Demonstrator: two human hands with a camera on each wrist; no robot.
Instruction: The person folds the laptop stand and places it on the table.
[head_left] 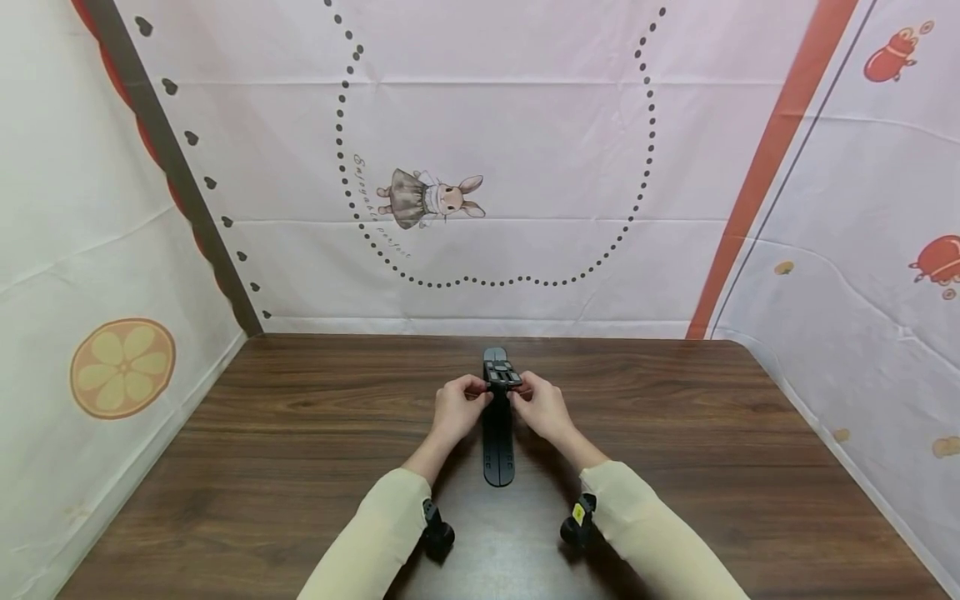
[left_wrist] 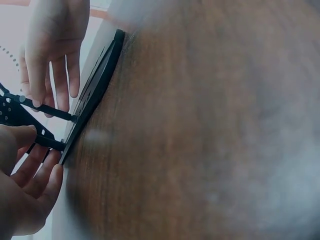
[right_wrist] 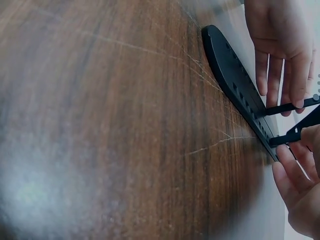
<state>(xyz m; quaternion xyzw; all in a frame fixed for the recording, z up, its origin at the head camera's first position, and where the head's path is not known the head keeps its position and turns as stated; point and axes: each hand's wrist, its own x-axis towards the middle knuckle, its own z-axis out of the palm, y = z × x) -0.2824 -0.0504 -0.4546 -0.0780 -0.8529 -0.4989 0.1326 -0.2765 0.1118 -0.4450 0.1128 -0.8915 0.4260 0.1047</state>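
Note:
A black folding stand (head_left: 498,450) lies lengthwise on the table, its long, round-ended base pointing toward me. A hinged upper part with grey pads (head_left: 501,370) is raised at an angle above the base. My left hand (head_left: 457,407) pinches the stand's left side near the raised part, and my right hand (head_left: 542,408) pinches the right side opposite. In the left wrist view, thin struts (left_wrist: 55,112) run between the base (left_wrist: 97,82) and the upper part. The right wrist view shows a row of slots along the base (right_wrist: 227,75). The fingertips hide some strut ends.
The brown wooden table (head_left: 315,467) reaches a white printed cloth (head_left: 525,167) at the back, with more cloth at both sides. Dark wrist cameras (head_left: 438,533) hang beneath both pale sleeves (head_left: 375,525).

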